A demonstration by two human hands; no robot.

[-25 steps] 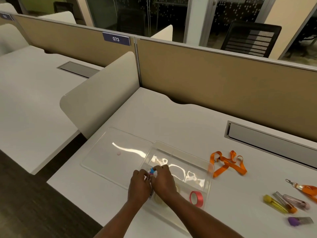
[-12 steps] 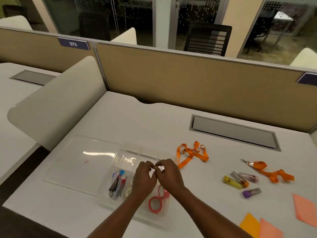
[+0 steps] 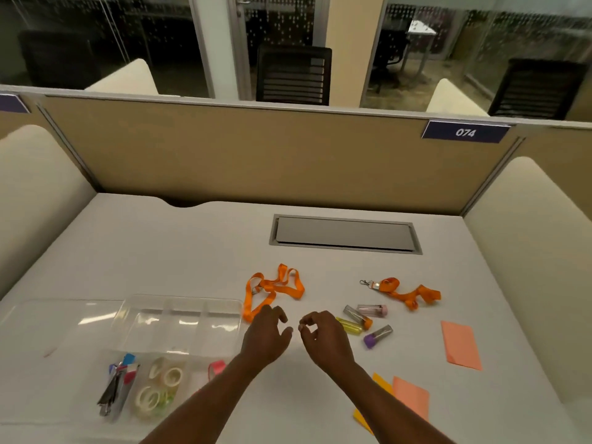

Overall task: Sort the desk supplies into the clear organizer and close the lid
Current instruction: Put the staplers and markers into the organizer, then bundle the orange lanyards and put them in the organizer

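Note:
The clear organizer (image 3: 179, 307) lies at the lower left of the desk, its lid (image 3: 57, 318) folded open to the left. Its front compartments hold binder clips (image 3: 117, 384), clear tape rolls (image 3: 160, 387) and a pink tape roll (image 3: 216, 368). My left hand (image 3: 267, 338) hovers just right of the organizer, fingers apart and holding nothing, beside an orange lanyard (image 3: 272, 291). My right hand (image 3: 323, 339) is close by with loosely curled fingers, also with nothing in it, just left of several small tubes (image 3: 365, 320). A second orange lanyard (image 3: 403, 291) lies further right.
Peach sticky notes (image 3: 461, 346) lie at the right, more orange and peach notes (image 3: 403, 397) near my right forearm. A grey cable hatch (image 3: 344, 233) is set in the desk behind. Tan partitions with cream side screens enclose the desk.
Both hands have left the organizer and moved right over the bare desk, apart from each other. The clips they held a second ago now lie in the organizer. The view has swung right.

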